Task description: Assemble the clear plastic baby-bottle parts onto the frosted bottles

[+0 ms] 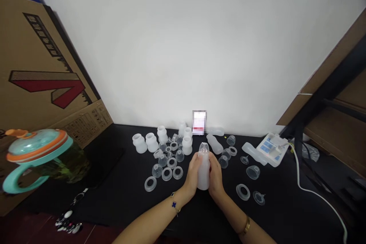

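A translucent white baby bottle (pixel 204 167) with a clear domed cap stands upright on the black table (pixel 120 194), held between both my hands. My left hand (pixel 193 175) wraps its left side, fingers curled round it. My right hand (pixel 215 177) grips its right side the same way. Behind it stand several more white bottles (pixel 151 142), one lying on its side (pixel 215 143). Clear rings (pixel 150 183), nipples and small caps (pixel 253 172) lie scattered left and right of my hands.
A teal and orange handled cup (pixel 37 160) stands at the left by a cardboard box (pixel 42 80). A white device (pixel 271 149) with a white cable (pixel 314 192) sits at the right. Keys (pixel 68 223) lie near the front left. A white wall rises behind.
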Action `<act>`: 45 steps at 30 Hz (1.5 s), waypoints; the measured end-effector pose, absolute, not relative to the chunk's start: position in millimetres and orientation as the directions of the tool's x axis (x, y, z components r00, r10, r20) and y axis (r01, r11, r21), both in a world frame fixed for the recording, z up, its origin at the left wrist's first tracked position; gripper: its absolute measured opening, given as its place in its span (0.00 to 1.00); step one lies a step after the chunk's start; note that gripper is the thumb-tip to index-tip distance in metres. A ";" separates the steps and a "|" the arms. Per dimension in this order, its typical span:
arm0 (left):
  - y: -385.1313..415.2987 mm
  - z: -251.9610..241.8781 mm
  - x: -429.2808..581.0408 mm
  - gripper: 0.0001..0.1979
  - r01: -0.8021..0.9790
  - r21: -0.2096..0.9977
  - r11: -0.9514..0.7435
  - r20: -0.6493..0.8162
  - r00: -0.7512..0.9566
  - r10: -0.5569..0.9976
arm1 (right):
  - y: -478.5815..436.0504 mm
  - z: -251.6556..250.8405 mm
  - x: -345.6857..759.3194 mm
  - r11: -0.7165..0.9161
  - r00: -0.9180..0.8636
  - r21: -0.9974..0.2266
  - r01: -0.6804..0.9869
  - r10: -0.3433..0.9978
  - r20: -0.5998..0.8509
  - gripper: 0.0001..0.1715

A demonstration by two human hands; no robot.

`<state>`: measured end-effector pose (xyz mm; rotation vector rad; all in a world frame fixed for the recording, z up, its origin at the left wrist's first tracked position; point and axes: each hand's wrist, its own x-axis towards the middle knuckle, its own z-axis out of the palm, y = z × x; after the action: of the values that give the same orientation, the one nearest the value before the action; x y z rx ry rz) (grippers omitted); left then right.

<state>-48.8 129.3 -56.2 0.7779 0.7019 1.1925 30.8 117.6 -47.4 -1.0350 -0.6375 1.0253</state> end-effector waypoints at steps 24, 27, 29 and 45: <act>138.1 -39.7 -49.5 0.22 -0.679 0.516 0.522 -0.298 0.429 0.853 | 121.1 -45.8 34.9 0.084 0.400 -0.899 -0.430 0.910 -0.106 0.26; 138.8 -40.5 -48.7 0.20 -0.699 0.481 0.530 -0.314 0.427 0.848 | 120.8 -47.8 34.8 0.090 0.395 -0.890 -0.446 0.913 -0.106 0.26; 139.3 -40.8 -48.3 0.19 -0.703 0.466 0.538 -0.315 0.437 0.843 | 120.9 -48.7 34.6 0.094 0.399 -0.886 -0.453 0.911 -0.107 0.26; 138.7 -37.9 -49.8 0.19 -0.686 0.455 0.568 -0.334 0.460 0.823 | 122.1 -49.7 33.9 0.114 0.417 -0.889 -0.443 0.904 -0.092 0.26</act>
<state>-49.8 138.7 -37.9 0.2718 0.5608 0.9428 33.9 122.1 -49.7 -1.0290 -0.5549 1.0652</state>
